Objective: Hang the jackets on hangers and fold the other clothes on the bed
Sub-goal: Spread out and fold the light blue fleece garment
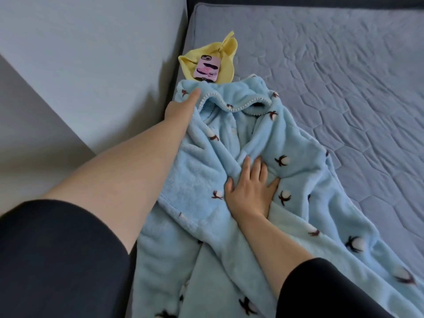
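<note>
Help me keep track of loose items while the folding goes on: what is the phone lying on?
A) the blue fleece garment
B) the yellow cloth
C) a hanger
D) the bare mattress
B: the phone lies face down on the yellow cloth, just beyond the collar end of the blue fleece garment.

One blue fleece garment (252, 138), possibly two, one yellow cloth (226, 65), one phone (207, 68)
</note>
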Action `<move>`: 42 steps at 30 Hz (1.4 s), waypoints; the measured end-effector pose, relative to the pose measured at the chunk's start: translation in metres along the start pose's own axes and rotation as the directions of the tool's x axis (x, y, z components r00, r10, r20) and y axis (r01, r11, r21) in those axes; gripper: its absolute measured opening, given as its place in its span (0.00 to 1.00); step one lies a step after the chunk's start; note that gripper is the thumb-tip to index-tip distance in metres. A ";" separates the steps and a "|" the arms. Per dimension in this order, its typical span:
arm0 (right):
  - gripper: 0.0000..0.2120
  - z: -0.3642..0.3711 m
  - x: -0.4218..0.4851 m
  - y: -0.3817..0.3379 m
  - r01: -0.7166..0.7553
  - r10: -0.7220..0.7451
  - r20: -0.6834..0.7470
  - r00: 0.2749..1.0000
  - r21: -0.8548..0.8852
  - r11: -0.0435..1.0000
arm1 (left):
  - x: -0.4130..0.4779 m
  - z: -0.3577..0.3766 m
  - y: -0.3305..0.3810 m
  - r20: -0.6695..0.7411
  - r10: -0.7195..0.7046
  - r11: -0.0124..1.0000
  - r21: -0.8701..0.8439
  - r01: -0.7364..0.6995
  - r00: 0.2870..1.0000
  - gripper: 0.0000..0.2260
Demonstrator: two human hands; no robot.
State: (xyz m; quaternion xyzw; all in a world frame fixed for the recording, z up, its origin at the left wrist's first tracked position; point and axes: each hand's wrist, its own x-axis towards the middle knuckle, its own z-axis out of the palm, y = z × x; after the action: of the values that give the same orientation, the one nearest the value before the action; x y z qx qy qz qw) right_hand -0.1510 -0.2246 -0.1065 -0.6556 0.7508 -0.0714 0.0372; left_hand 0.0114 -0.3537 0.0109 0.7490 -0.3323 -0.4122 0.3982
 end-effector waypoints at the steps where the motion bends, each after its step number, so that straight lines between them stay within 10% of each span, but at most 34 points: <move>1: 0.38 0.000 0.000 -0.001 0.002 -0.002 0.001 1.000 -0.019 1.000 | 0.003 0.004 0.004 -0.011 0.022 1.000 -0.009 -0.022 1.000 0.40; 10: 0.38 0.001 0.004 -0.002 0.009 -0.007 0.050 0.999 -0.033 0.999 | 0.012 0.003 0.010 0.079 -0.054 0.988 0.148 0.042 0.995 0.18; 20: 0.31 -0.046 0.001 0.019 -0.065 -0.022 0.163 0.986 0.510 0.858 | -0.091 -0.013 -0.014 0.082 0.671 0.706 0.236 -0.668 0.737 0.14; 23: 0.31 -0.091 0.000 0.039 -0.075 0.171 -0.068 0.983 0.701 0.709 | -0.125 -0.017 -0.027 0.126 0.774 0.556 0.332 -0.762 0.620 0.07; 28: 0.44 -0.156 0.006 0.054 0.252 -0.155 -0.426 0.891 0.183 0.950 | -0.169 -0.035 -0.048 0.265 0.836 0.390 0.333 -0.859 0.481 0.08; 32: 0.19 -0.186 0.007 0.051 0.516 -0.565 -0.082 0.821 -0.317 0.796 | -0.192 -0.055 -0.059 0.290 0.826 0.383 0.341 -0.858 0.484 0.08; 37: 0.09 -0.195 -0.043 0.050 0.650 -0.657 0.058 0.752 -0.238 0.722 | -0.206 -0.091 -0.085 0.460 0.782 0.170 0.490 -0.855 0.419 0.10; 40: 0.13 -0.180 -0.083 0.050 0.736 -0.660 0.327 0.677 -0.279 0.617 | -0.219 -0.099 -0.104 0.721 0.481 0.088 0.528 -0.845 0.500 0.10; 42: 0.14 -0.175 -0.099 0.057 0.763 -0.602 0.503 0.620 -0.209 0.612 | -0.226 -0.100 -0.105 0.783 0.175 0.230 0.556 -0.798 0.596 0.13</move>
State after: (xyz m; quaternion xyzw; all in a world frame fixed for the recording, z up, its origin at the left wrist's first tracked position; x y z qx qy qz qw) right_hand -0.2189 -0.1086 0.0540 -0.8884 0.4100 0.2058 0.0162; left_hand 0.0181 -0.0863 0.0329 0.5163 -0.8265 -0.2155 -0.0632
